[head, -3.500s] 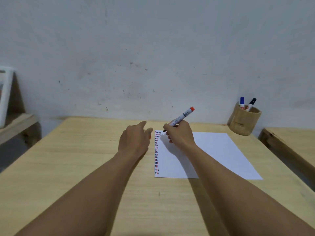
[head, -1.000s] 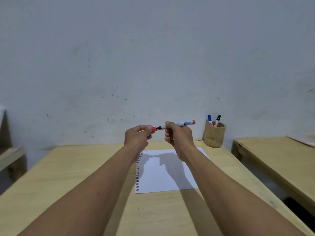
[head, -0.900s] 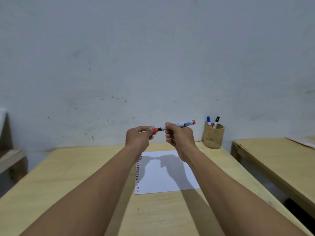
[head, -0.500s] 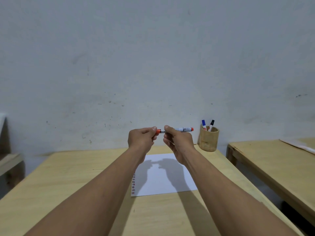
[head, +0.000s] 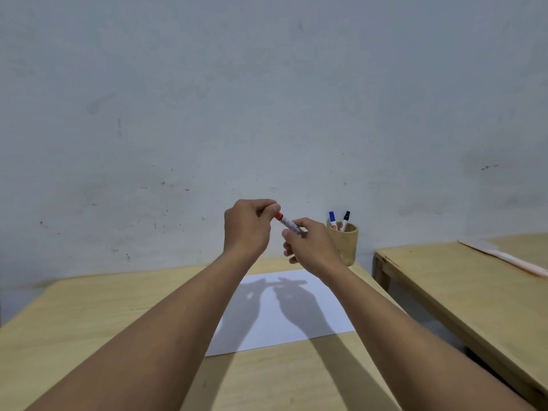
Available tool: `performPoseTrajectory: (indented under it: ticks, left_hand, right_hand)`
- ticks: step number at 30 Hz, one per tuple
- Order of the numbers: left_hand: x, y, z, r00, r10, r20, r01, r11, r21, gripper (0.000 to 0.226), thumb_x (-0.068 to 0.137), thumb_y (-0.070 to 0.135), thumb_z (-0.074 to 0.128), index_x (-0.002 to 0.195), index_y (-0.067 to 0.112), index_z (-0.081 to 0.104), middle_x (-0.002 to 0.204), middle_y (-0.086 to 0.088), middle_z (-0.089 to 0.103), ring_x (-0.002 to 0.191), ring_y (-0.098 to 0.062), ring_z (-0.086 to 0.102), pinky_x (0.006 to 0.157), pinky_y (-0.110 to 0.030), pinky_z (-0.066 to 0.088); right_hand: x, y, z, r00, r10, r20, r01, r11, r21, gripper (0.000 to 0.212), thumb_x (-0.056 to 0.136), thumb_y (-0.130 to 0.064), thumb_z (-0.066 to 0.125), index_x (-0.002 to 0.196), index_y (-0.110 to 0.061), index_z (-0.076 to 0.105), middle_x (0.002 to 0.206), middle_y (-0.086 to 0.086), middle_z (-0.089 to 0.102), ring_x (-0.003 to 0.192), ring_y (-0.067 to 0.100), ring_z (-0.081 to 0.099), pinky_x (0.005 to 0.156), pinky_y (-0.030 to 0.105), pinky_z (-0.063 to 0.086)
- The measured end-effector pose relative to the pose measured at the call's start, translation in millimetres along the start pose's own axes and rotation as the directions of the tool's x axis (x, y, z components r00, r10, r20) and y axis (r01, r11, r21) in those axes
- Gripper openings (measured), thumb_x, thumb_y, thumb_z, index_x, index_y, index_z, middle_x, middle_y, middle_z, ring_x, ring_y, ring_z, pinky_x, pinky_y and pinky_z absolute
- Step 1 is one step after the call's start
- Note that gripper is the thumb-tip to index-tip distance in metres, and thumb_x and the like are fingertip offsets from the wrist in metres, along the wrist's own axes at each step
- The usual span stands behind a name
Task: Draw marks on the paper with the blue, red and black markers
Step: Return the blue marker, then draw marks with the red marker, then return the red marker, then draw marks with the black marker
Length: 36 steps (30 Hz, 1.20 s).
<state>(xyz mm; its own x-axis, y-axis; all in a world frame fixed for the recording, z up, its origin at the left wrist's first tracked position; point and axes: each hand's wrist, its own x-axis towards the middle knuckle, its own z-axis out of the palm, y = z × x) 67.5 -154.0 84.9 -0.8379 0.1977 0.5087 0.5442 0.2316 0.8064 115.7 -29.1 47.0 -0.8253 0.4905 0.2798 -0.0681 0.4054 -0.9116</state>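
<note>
Orange-red at one end, the red marker (head: 287,223) is pinched there by the left hand (head: 247,229), while the right hand (head: 311,247) closes on its barrel, both raised above the paper (head: 296,321). That white sheet lies flat on the wooden table (head: 89,321), the hands' shadows across it. Far right, the blue marker (head: 332,217) and black marker (head: 345,217) stand in a wooden cup (head: 348,244) by the wall.

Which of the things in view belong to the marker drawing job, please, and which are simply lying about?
Part of the job:
red marker, held by left hand and right hand
blue marker
black marker
paper
bamboo cup holding the two markers

Just lying about:
side table
pale flat item on it
</note>
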Motion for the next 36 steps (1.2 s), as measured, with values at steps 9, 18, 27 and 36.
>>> performPoseTrajectory:
  ticks: [9,18,27,36]
  left_hand:
    - [16,5,70,0.997,0.019,0.076,-0.022,0.999,0.029,0.037,0.103,0.032,0.042,0.097,0.008,0.071,0.09,-0.01,0.075,0.088,-0.03,0.069,0.083,-0.043,0.051]
    - [25,-57,167,0.94,-0.185,0.288,0.165,0.982,0.094,0.068,0.092,0.04,0.066,0.151,0.018,0.041,0.14,-0.008,0.06,0.124,-0.024,0.059,0.098,-0.033,0.047]
    - [33,-88,230,0.909,-0.232,0.347,0.193,0.971,0.144,0.101,0.084,0.035,0.075,0.16,0.015,0.012,0.152,-0.012,0.048,0.135,-0.031,0.051,0.101,-0.038,0.047]
    - [29,-93,241,0.921,-0.164,0.355,0.131,0.985,0.114,0.056,0.064,0.04,0.071,0.117,0.028,0.057,0.105,0.009,0.069,0.09,-0.015,0.065,0.078,-0.038,0.058]
  right_hand:
    - [38,30,-67,0.99,-0.118,-0.082,0.072,0.9,-0.43,0.029,0.101,-0.029,0.059,0.075,-0.017,0.058,0.062,-0.003,0.052,0.058,0.017,0.05,0.053,0.031,0.036]
    - [111,46,-113,0.956,-0.109,-0.272,0.015,0.945,-0.328,0.026,0.103,-0.022,0.057,0.128,-0.014,0.055,0.108,0.002,0.061,0.084,0.017,0.061,0.055,0.016,0.043]
    - [153,93,-107,0.986,-0.001,-0.167,-0.073,0.896,-0.438,0.019,0.098,-0.024,0.067,0.108,-0.008,0.07,0.101,0.004,0.071,0.077,0.016,0.066,0.066,0.024,0.05]
    - [162,117,-105,0.973,0.054,-0.224,-0.134,0.924,-0.358,0.01,0.088,-0.016,0.072,0.086,-0.009,0.078,0.08,0.0,0.07,0.071,0.013,0.064,0.054,0.022,0.046]
